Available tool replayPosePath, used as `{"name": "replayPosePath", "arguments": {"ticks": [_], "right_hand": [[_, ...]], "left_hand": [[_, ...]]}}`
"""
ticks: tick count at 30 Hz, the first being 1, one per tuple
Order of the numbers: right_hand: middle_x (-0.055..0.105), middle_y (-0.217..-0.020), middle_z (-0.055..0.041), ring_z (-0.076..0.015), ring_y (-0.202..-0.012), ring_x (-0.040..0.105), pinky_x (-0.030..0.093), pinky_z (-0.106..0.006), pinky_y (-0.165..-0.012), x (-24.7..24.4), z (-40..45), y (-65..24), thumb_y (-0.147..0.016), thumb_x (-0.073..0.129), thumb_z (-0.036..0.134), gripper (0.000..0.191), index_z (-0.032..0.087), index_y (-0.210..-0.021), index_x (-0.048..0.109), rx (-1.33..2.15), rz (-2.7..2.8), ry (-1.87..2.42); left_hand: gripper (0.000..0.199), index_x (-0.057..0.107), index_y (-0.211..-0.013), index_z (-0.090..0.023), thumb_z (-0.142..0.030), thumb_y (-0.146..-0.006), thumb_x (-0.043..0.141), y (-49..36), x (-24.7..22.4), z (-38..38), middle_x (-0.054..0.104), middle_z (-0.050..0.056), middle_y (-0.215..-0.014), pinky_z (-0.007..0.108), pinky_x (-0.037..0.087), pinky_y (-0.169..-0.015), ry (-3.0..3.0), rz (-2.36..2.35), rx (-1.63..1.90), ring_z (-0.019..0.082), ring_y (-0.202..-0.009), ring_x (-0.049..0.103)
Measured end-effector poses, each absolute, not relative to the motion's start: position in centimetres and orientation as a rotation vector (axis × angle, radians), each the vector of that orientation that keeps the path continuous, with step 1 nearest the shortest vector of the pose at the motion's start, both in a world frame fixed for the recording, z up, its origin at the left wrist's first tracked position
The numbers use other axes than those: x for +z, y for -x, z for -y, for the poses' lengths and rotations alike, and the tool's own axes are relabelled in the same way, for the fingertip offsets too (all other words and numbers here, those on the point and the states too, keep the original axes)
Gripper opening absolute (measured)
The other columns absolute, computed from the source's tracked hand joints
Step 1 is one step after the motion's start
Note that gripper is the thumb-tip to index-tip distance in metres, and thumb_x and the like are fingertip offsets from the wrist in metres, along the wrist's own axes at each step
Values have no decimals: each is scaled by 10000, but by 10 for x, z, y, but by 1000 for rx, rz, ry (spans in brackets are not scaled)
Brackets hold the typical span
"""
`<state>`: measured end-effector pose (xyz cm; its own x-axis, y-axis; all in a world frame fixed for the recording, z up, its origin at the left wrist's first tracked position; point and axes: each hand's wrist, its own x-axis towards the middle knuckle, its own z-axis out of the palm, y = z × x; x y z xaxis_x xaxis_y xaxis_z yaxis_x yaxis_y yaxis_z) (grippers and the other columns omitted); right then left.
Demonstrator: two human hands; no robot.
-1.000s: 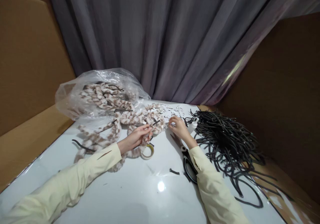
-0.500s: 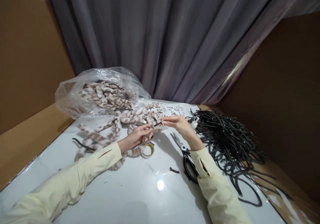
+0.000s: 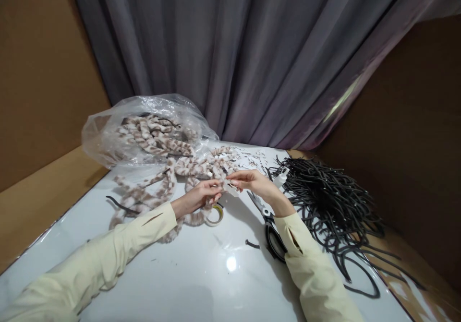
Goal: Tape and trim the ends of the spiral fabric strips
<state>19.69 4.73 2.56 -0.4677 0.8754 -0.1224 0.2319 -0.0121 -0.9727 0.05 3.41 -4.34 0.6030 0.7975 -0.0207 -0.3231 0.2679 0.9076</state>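
Near the middle of the view, my left hand [image 3: 202,195] is closed with its fingertips pinched on something small that I cannot make out. Close on its right, my right hand [image 3: 252,183] pinches a small piece of white tape or paper [image 3: 231,189]. Brown-and-white fluffy strips [image 3: 187,165] lie behind and to the left of the hands. A roll of tape [image 3: 215,215] rests on the table just below the fingers. Scissors [image 3: 268,223] with black handles lie beside my right forearm, their blades pointing up and left.
A clear plastic bag [image 3: 104,137] of fluffy strips stands at the back left. Many black cords [image 3: 327,197] are heaped on the right, beside a small white bottle [image 3: 281,177]. Scraps litter the white table [image 3: 173,283]. Cardboard walls [image 3: 46,82] and a grey curtain [image 3: 216,48] surround it.
My right hand has moved slightly left and closer to my left hand. The white piece now shows between the hands, and the dark tip seen there before is mostly hidden.
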Motion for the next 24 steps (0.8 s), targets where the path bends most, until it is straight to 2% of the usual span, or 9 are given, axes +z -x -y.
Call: {"name": "replayPosePath", "arguments": {"ticks": [10,13,16,19,21,22,24], "right_hand": [[560,-710,20,-100,-652,518,399,-231,-620,43,-44,-217,-643,729,292,411,163,-1014,608,1592,1903,1049],[587,-745,-11,-125,-662,522,399,-244,-599,43,-45,-227,-670,682,358,370,160,-977,620,1340,1947,1254],[636,-831,-53,-155,-677,540,401,-265,-598,38,-33,-241,-731,588,403,276,168,-868,635,921,1968,1585],[613,-654,-49,-169,-598,521,367,-279,-572,28,-2,-254,-794,504,375,253,170,-689,610,616,2148,1874],[572,-583,-56,-172,-563,504,338,-282,-548,17,24,-258,-783,520,320,259,170,-575,552,470,2262,2116],[578,-615,-67,-173,-574,509,331,-278,-543,11,37,-258,-766,538,273,213,166,-582,545,377,2267,2198],[607,-744,-87,-177,-632,533,329,-265,-545,0,58,-255,-724,535,146,36,148,-731,570,250,2219,2284]], "left_hand": [[221,511,-680,-125,-263,-681,684,-1,-38,-33,435,-49,-447,187,252,-469,-965,-528,754,44,-421,359],[239,484,-649,-134,-266,-664,682,0,-37,-32,422,-52,-443,186,247,-465,-965,-528,748,45,-422,356],[260,461,-620,-144,-284,-666,675,1,-38,-33,413,-52,-444,193,253,-458,-986,-519,731,52,-424,359],[240,501,-632,-132,-295,-688,669,3,-37,-34,456,-34,-473,201,256,-450,-1023,-507,709,60,-428,382],[216,550,-668,-114,-292,-708,667,3,-32,-33,500,-15,-514,198,239,-435,-1108,-524,696,60,-443,396],[217,565,-679,-110,-301,-721,660,3,-28,-32,509,-13,-530,192,227,-426,-1206,-554,692,56,-447,389],[238,573,-702,-117,-342,-750,631,1,-19,-26,494,-25,-545,185,217,-408,-1344,-601,683,51,-443,366]]}}
